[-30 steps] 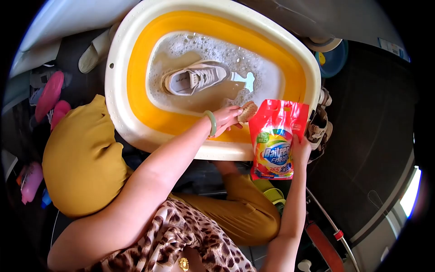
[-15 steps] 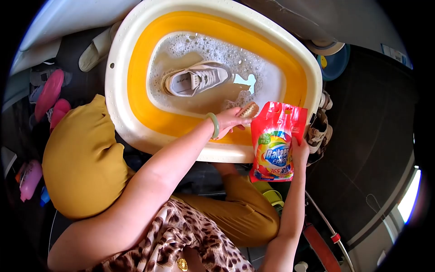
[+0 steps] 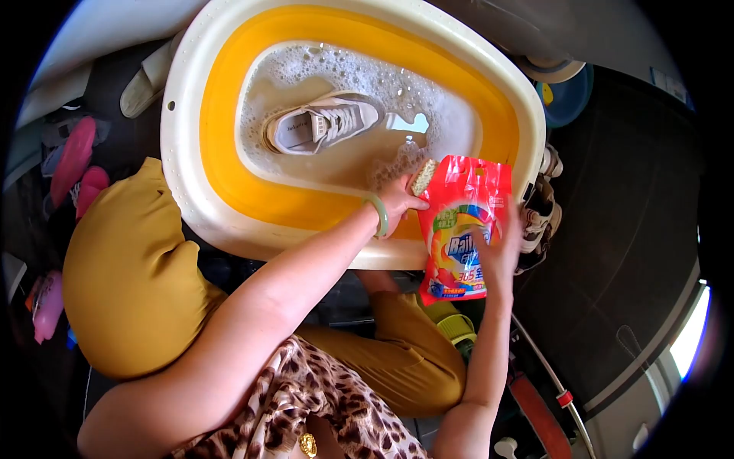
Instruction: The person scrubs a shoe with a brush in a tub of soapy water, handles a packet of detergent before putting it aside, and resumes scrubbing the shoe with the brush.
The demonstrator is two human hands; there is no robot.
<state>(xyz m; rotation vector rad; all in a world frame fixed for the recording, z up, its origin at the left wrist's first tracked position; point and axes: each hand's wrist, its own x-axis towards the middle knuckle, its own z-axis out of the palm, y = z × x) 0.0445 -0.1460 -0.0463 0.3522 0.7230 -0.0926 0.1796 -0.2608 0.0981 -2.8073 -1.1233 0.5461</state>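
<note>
With our left hand [image 3: 397, 203] we are gripping the brush [image 3: 423, 177], fingers closed, the thumb meeting the edge of the glossy, crinkled red bag [image 3: 459, 218] above the basin's near rim. Our right hand [image 3: 501, 249] is standing open before the bag, fingers apart and blurred; whether it is touching, we cannot tell. To handle well, we should be supporting this soft bag from both sides, keeping the stiff-looking bristles off it. The laced shoe [image 3: 321, 126] is lying in cloudy, foamy water [image 3: 321, 168] inside the smooth, rounded basin [image 3: 186, 153].
</note>
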